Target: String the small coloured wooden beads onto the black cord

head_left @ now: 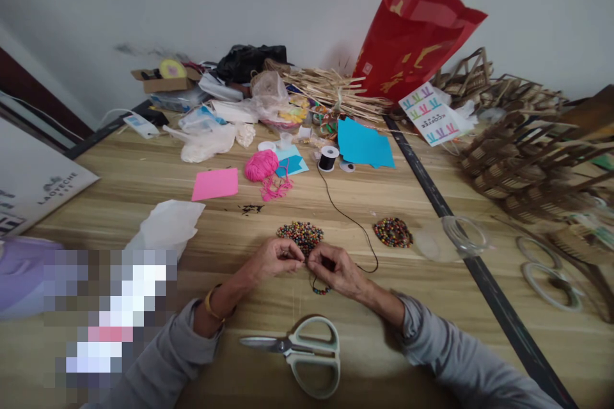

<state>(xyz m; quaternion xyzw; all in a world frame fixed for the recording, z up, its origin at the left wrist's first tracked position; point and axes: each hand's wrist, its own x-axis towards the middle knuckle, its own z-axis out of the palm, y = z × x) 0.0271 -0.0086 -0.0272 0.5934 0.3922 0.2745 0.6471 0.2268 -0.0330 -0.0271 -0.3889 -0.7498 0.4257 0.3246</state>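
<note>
My left hand and my right hand meet fingertip to fingertip in front of a pile of multicoloured beads. The left thumb and index finger are pinched together; what lies between them is too small to make out. My right fingers pinch a thin black cord, and a short row of strung beads hangs below them. The cord runs back to a spool of black cord. A coil of strung beads lies to the right. Scissors lie near me, blades pointing left.
Behind are pink yarn, a pink card, blue sheets, and a red bag. Woven baskets and clear rings stand or lie at the right. White paper is on the left.
</note>
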